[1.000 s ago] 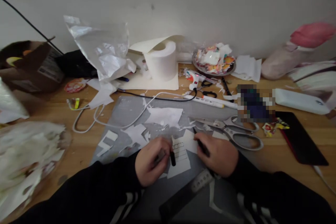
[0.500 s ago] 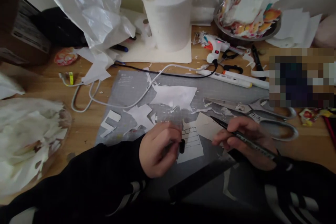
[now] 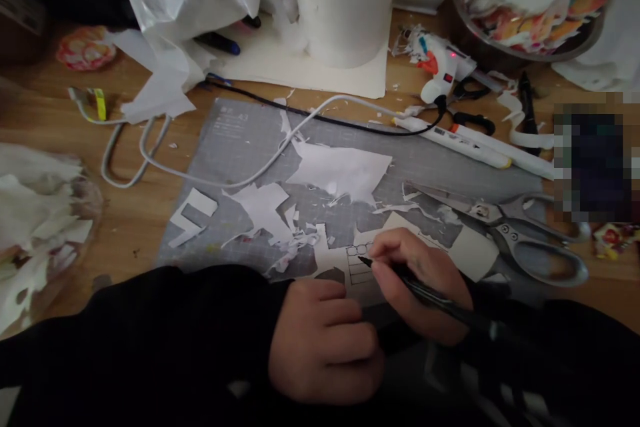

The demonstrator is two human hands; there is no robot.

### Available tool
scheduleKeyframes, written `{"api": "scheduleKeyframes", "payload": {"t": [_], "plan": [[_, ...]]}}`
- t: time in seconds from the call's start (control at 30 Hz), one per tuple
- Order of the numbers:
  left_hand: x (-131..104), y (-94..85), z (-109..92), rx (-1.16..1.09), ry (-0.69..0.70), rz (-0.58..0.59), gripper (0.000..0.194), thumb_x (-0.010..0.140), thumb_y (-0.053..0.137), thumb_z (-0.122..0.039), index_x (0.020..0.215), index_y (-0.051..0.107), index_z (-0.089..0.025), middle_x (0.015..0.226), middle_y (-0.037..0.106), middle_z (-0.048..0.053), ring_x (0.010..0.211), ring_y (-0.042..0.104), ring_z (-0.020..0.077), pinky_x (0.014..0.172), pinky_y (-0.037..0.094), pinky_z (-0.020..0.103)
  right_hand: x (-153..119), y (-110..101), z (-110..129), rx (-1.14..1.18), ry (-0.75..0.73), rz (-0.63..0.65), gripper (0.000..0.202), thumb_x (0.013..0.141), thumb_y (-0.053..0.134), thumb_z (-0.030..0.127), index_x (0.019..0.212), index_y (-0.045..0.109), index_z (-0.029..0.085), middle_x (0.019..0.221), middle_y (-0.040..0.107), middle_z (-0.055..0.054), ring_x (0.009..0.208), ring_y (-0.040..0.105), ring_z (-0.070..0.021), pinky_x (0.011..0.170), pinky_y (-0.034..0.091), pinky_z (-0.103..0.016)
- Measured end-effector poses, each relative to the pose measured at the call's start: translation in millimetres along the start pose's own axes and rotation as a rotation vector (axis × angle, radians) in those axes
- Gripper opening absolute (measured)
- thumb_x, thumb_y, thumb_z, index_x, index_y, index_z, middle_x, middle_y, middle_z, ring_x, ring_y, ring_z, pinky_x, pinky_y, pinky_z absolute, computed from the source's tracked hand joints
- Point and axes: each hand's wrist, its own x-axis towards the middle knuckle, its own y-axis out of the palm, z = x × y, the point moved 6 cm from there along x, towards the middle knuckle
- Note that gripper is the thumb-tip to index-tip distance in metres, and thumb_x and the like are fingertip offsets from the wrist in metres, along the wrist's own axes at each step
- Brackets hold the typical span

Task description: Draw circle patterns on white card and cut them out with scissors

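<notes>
My right hand (image 3: 420,280) is closed around a black pen (image 3: 425,293) in a writing grip. The pen's tip is at the drawn lines on a piece of white paper (image 3: 360,290), which carries a row of small rounded boxes above a ruled grid. My left hand (image 3: 325,343) lies at the lower edge of this paper with its fingers curled in; whatever they hold is hidden. A dark ruler (image 3: 395,337) shows only in part between the two hands.
Under the paper lies a grey cutting mat (image 3: 240,147) with white paper scraps (image 3: 345,170). Large scissors (image 3: 505,220) rest on the right. Behind are a glue gun (image 3: 437,73), a white marker (image 3: 455,142), a cable (image 3: 270,163), a paper roll (image 3: 347,7) and a bowl (image 3: 530,57) of scraps.
My right hand has moved left, bringing the pen tip to the drawn paper. The left hand has come nearer and lower, and the black cap seen at its fingers is now out of sight.
</notes>
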Motion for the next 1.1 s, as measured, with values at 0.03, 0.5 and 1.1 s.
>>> {"api": "scheduleKeyframes", "payload": {"t": [0.03, 0.5, 1.1], "plan": [[0, 1.0, 4, -0.008, -0.049, 0.005, 0.024, 0.08, 0.057, -0.009, 0.058, 0.053, -0.018, 0.049, 0.049, -0.006, 0.045, 0.037, 0.0094, 0.042, 0.031, 0.028, 0, 1, -4, 0.012, 0.024, -0.002, 0.008, 0.076, 0.05, 0.016, 0.08, 0.051, 0.022, 0.054, 0.058, 0.007, 0.044, 0.052, -0.0064, 0.043, 0.04, -0.016], [-1, 6.8, 15, -0.09, -0.125, 0.137, 0.031, 0.089, 0.044, -0.011, 0.062, 0.057, -0.017, 0.06, 0.054, 0.0, 0.061, 0.051, 0.0116, 0.072, 0.053, 0.026, 1, 8, -16, -0.162, 0.126, 0.14, 0.017, 0.077, 0.054, 0.031, 0.061, 0.051, 0.025, 0.051, 0.065, 0.002, 0.043, 0.061, -0.0142, 0.04, 0.043, -0.024], [0, 5.7, 19, -0.136, -0.194, 0.111, 0.035, 0.091, 0.042, -0.012, 0.059, 0.053, -0.018, 0.054, 0.052, -0.001, 0.056, 0.049, 0.0117, 0.072, 0.053, 0.024, 3, 7, -15, -0.114, 0.116, 0.124, 0.016, 0.077, 0.054, 0.03, 0.063, 0.048, 0.025, 0.049, 0.063, 0.002, 0.041, 0.06, -0.015, 0.038, 0.041, -0.025]]}}
